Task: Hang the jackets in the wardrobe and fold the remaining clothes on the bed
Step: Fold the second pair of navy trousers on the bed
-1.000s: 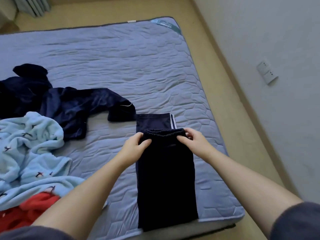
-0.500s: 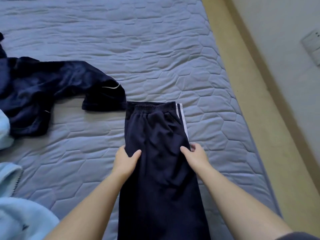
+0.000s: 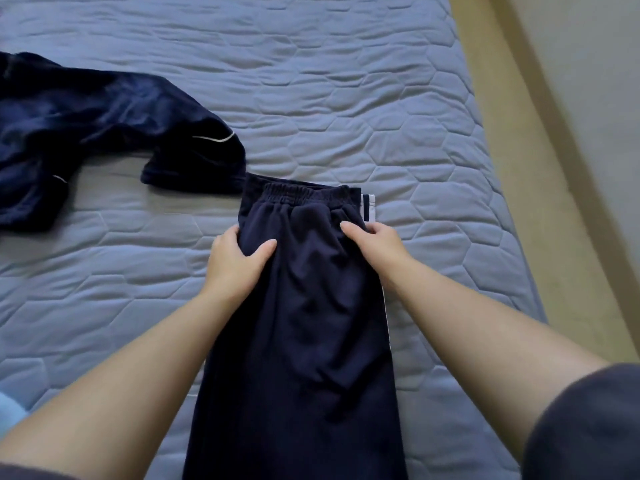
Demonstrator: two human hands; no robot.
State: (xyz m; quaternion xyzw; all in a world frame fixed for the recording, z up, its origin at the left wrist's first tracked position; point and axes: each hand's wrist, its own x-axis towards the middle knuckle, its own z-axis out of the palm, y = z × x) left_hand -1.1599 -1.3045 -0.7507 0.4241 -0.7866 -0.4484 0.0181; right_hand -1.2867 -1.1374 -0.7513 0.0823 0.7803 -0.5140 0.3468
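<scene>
1. At the far left edge a scrap of light blue fleece [image 3: 8, 412] peeks in, and above it a navy velour garment [image 3: 104, 133] with white piping lies crumpled and unfolded on the quilted mattress [image 3: 346, 81]. Its cuff is just beside the trousers' far corner.
2. The left hand [image 3: 239, 261] clamps the left edge of the navy track trousers [image 3: 311, 341], thumb on top and fingers wrapped round the side.
3. A second ago both hands were carrying the elastic waistband [image 3: 294, 195] forward. Now it lies flat at the far end, over the striped layer beneath, and the hands have slid up along the sides towards it. I'd say the first fold is down, and the long panel running towards the person needs at least one more.
4. The right hand [image 3: 377, 247] mirrors the left. Its fingers curl closed over the right edge beside the white stripes, thumb across the cloth.
5. Beyond the mattress edge a tan strip of floor [image 3: 519, 168] runs along the wall.
</scene>
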